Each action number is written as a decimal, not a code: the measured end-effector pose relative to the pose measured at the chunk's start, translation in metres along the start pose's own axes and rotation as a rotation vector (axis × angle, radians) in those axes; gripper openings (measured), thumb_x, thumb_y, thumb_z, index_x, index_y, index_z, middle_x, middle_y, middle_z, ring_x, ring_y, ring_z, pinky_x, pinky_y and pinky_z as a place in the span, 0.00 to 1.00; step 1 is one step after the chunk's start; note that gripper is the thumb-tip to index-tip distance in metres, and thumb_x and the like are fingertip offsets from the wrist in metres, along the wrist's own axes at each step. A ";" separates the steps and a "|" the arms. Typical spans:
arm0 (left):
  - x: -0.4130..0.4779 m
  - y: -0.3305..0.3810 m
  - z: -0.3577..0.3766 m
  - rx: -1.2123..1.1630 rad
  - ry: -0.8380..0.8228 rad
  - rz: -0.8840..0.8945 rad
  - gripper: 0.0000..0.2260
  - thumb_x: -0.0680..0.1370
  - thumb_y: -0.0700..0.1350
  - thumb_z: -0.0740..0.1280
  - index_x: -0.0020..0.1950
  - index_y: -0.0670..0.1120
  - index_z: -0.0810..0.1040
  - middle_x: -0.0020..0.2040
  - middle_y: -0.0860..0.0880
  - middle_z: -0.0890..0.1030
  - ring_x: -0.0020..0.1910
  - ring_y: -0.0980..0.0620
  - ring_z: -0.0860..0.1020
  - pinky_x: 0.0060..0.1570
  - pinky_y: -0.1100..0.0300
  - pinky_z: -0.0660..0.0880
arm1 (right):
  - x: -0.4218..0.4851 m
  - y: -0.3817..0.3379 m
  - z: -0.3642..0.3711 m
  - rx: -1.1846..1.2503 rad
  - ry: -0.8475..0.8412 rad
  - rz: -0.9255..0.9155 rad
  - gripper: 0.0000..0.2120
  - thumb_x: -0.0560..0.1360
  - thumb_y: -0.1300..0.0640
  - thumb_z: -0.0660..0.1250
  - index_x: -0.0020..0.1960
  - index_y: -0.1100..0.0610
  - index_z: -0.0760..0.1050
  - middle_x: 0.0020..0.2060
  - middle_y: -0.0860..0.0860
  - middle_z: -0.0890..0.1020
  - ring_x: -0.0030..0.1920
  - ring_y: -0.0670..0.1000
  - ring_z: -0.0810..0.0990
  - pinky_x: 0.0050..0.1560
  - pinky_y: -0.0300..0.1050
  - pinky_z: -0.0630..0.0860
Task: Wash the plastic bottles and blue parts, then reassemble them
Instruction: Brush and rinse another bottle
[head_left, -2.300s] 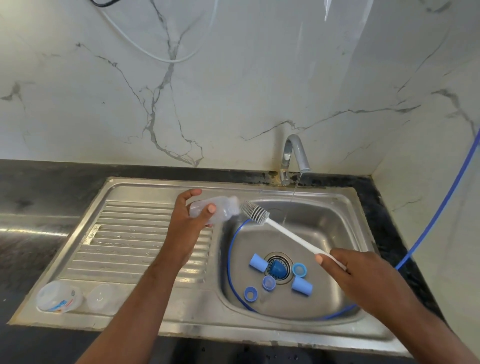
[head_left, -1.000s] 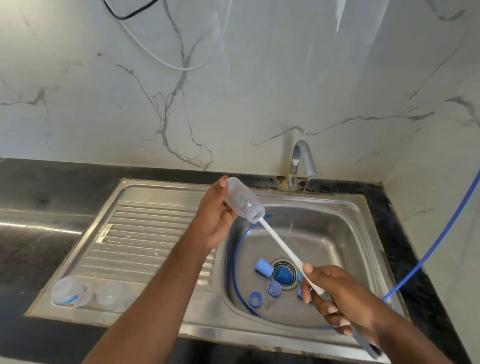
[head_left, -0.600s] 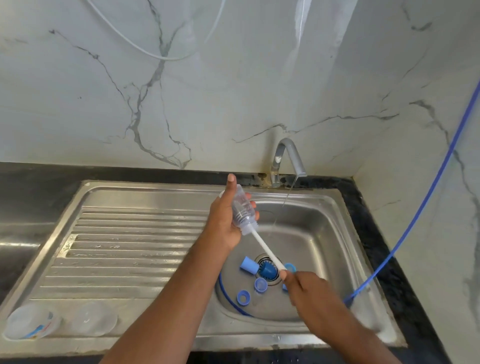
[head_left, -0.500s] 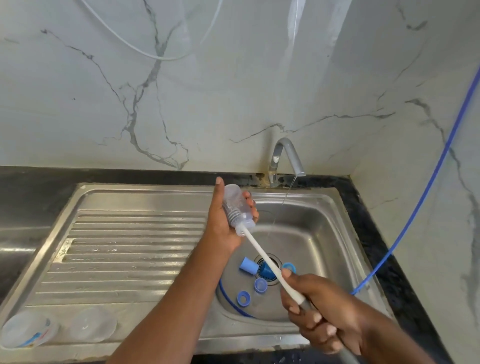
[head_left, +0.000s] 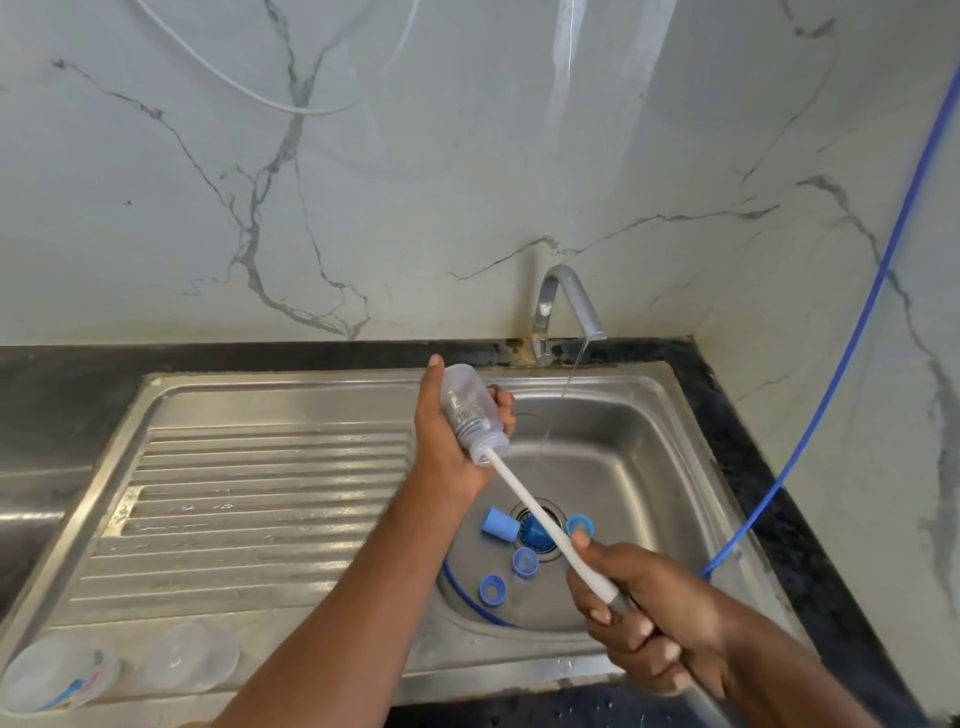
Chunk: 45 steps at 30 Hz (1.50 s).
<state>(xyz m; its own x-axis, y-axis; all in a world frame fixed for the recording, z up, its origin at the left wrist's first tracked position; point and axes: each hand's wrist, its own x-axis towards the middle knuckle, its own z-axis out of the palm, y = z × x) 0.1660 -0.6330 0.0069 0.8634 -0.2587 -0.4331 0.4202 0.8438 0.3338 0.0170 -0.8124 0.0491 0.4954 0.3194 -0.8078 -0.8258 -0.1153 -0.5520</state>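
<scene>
**Bottle** (head_left: 470, 410): clear plastic, held above the left edge of the sink (head_left: 649, 467), mouth tilted down toward the basin.
**Left hand** (head_left: 452, 447): fingers and thumb wrapped round the bottle's body.
**Brush** (head_left: 540, 519): white stem runs into the bottle's mouth, bristle head inside.
**Right hand** (head_left: 644, 618): clenched round the brush's grip end.
**Blue parts** (head_left: 498, 522): several loose pieces on the basin floor around the drain.
**Tap** (head_left: 566, 296): thin stream running, falling beside the bottle, not onto it.
**Draining board**: two clear containers (head_left: 189, 657) at the near-left corner.
**Step in hand**: scrubbing the bottle's inside.
**Next move**, as judged: draw the brush straight out along the neck, then swing the mouth under the stream to rinse. The blue parts await washing and reassembly has not begun.
</scene>
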 end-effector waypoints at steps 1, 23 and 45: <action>-0.002 -0.001 -0.001 -0.014 -0.009 0.007 0.26 0.73 0.62 0.72 0.58 0.43 0.71 0.37 0.42 0.77 0.36 0.47 0.77 0.31 0.58 0.80 | 0.002 0.003 0.000 0.042 -0.034 0.011 0.27 0.77 0.32 0.59 0.37 0.55 0.67 0.28 0.53 0.56 0.24 0.48 0.50 0.22 0.36 0.49; -0.026 -0.001 -0.024 0.131 -0.146 0.100 0.20 0.76 0.62 0.69 0.50 0.45 0.77 0.41 0.44 0.78 0.38 0.46 0.80 0.38 0.56 0.80 | 0.007 0.023 0.026 -0.411 0.362 -0.221 0.26 0.78 0.30 0.56 0.36 0.51 0.71 0.27 0.51 0.67 0.24 0.50 0.63 0.25 0.43 0.64; -0.018 -0.023 -0.023 0.532 0.161 -0.044 0.26 0.73 0.69 0.67 0.43 0.45 0.75 0.34 0.44 0.75 0.32 0.48 0.74 0.34 0.57 0.72 | 0.024 0.045 0.025 -0.804 0.671 -0.233 0.27 0.81 0.34 0.51 0.39 0.54 0.69 0.32 0.46 0.76 0.30 0.47 0.73 0.35 0.44 0.70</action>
<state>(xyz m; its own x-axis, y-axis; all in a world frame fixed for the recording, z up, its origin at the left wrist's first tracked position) 0.1344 -0.6372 -0.0123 0.8061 -0.1781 -0.5644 0.5737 0.4693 0.6713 -0.0151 -0.7860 0.0104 0.8667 -0.1408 -0.4786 -0.3939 -0.7817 -0.4835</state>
